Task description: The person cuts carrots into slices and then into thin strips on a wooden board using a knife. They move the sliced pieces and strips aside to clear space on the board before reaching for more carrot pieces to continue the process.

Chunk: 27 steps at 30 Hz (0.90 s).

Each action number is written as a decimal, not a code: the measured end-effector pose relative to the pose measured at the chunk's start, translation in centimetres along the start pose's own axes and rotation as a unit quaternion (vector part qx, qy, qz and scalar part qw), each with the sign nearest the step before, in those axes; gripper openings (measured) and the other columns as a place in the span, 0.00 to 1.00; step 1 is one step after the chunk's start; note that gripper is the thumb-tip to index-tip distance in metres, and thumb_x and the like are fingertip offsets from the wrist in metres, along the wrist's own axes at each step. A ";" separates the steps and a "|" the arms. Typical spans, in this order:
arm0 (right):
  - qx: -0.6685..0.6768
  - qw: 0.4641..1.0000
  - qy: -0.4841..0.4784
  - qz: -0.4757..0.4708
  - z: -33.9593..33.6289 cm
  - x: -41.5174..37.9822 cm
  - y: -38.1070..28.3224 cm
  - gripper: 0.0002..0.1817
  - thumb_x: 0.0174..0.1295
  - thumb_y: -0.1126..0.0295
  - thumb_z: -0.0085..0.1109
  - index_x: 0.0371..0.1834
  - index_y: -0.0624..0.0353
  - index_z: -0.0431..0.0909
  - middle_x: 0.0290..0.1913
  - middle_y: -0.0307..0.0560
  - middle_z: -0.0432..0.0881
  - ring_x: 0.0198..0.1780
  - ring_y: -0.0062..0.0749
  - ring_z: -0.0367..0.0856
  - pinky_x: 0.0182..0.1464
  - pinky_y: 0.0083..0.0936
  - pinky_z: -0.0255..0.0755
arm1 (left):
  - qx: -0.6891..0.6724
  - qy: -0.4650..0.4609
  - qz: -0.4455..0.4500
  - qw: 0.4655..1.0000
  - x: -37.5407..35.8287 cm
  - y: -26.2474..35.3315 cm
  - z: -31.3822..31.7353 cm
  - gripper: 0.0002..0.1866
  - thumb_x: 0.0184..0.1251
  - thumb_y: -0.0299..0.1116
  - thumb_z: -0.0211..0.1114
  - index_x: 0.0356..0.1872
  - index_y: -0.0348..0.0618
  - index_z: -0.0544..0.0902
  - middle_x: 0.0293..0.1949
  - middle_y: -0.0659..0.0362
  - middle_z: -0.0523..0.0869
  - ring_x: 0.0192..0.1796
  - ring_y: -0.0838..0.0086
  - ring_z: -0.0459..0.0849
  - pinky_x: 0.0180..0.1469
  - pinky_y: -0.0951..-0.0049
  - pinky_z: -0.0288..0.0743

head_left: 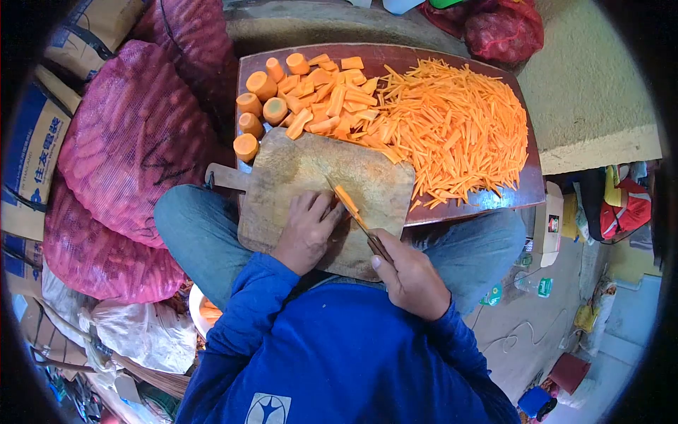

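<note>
My right hand [412, 275] is wrapped round the handle of a knife [362, 225], whose blade points up and left over a wooden cutting board [282, 166]. Against the blade lies a small orange carrot piece [346, 200]. My left hand [308, 230] rests on the board just left of the blade, fingers bent and close together; whether they pinch anything is hidden. Beyond the board, carrot slices [332, 95] and short carrot chunks [261, 85] sit on a dark red table [452, 58]. A large heap of carrot strips [459, 127] covers its right part.
Red mesh sacks [134, 148] stand at the left beside cardboard boxes [32, 155]. A white container [200, 311] with orange pieces is by my left leg. Plastic bottles [530, 284] and a cable lie on the floor at the right, near a concrete ledge [593, 148].
</note>
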State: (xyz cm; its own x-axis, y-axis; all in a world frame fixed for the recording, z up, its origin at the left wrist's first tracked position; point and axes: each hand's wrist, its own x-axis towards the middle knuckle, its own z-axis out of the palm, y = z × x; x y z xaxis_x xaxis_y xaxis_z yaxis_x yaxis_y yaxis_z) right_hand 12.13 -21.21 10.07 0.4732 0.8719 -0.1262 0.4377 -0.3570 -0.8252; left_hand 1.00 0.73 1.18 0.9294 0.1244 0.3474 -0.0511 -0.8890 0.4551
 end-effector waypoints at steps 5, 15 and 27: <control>-0.027 0.999 -0.009 0.016 -0.2 -0.6 -0.7 0.23 0.78 0.72 0.60 0.74 0.63 0.73 0.54 0.69 0.87 0.56 0.69 0.87 0.56 0.51 0.82 | -0.012 0.007 0.005 1.000 0.3 0.1 -0.1 0.29 0.57 0.27 0.72 0.64 0.40 0.85 0.59 0.50 0.82 0.59 0.53 0.80 0.60 0.51 0.73; -0.046 0.997 -0.044 0.045 -1.3 -1.2 -1.4 0.24 0.80 0.67 0.59 0.74 0.61 0.68 0.55 0.72 0.87 0.54 0.72 0.88 0.51 0.57 0.84 | 0.010 -0.002 0.032 0.999 0.7 -0.1 -0.3 0.24 0.61 0.30 0.73 0.60 0.36 0.86 0.61 0.48 0.82 0.58 0.54 0.80 0.60 0.52 0.72; -0.049 0.999 -0.016 0.006 0.2 2.3 -0.1 0.19 0.78 0.72 0.58 0.69 0.64 0.74 0.45 0.70 0.86 0.47 0.71 0.88 0.46 0.53 0.80 | -0.004 0.035 0.020 0.999 0.7 -0.1 0.1 0.29 0.49 0.27 0.77 0.58 0.36 0.88 0.55 0.49 0.85 0.57 0.51 0.82 0.56 0.51 0.76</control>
State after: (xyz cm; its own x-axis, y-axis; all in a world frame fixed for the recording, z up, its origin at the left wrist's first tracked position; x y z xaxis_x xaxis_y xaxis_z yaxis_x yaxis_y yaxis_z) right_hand 13.02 -19.09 9.80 0.4550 0.8770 -0.1544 0.5053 -0.3971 -0.7662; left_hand 1.66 0.88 1.30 0.8986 0.1204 0.4220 -0.0899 -0.8907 0.4456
